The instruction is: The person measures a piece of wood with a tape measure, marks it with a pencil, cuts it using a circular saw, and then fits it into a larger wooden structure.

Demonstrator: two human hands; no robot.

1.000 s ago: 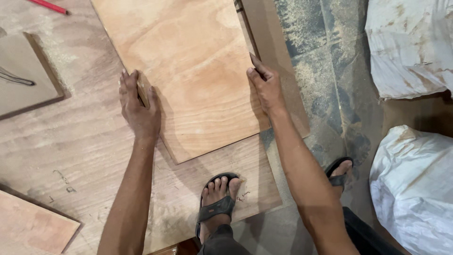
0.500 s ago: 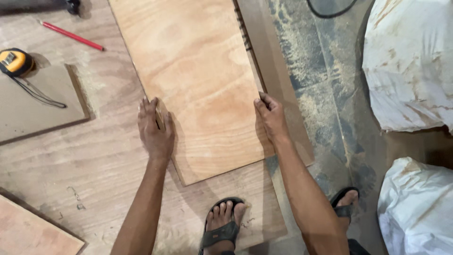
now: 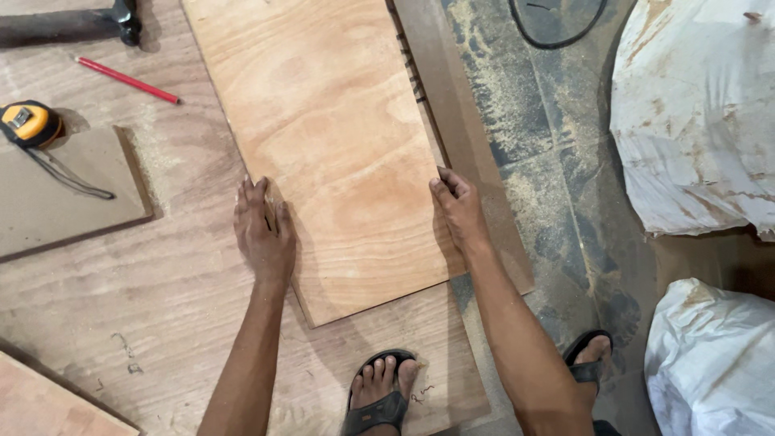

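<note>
Workshop floor, dusty concrete (image 3: 557, 161) with sawdust on the right, big plywood sheet (image 3: 161, 274) laid flat covering the left and near side. Two white sacks at right: one far (image 3: 694, 113), one near (image 3: 718, 355). Lighter plywood panel (image 3: 331, 145) lies on the big sheet, long axis running far to near, slightly angled, near corner pointing toward the feet. Grey board (image 3: 56, 198) at left. Left hand (image 3: 262, 230) flat, fingers spread, pressing on the panel's left edge. Right hand (image 3: 460, 211) grips the panel's right edge, fingers curled over it. Sandalled feet: one (image 3: 381, 391) on the big sheet at the near edge, the other (image 3: 589, 359) on the concrete. Hammer (image 3: 73, 24) far left, black cable (image 3: 557, 28) far right, yellow tape measure (image 3: 31, 123) on the grey board, red pencil (image 3: 127, 80) beside it.
</note>
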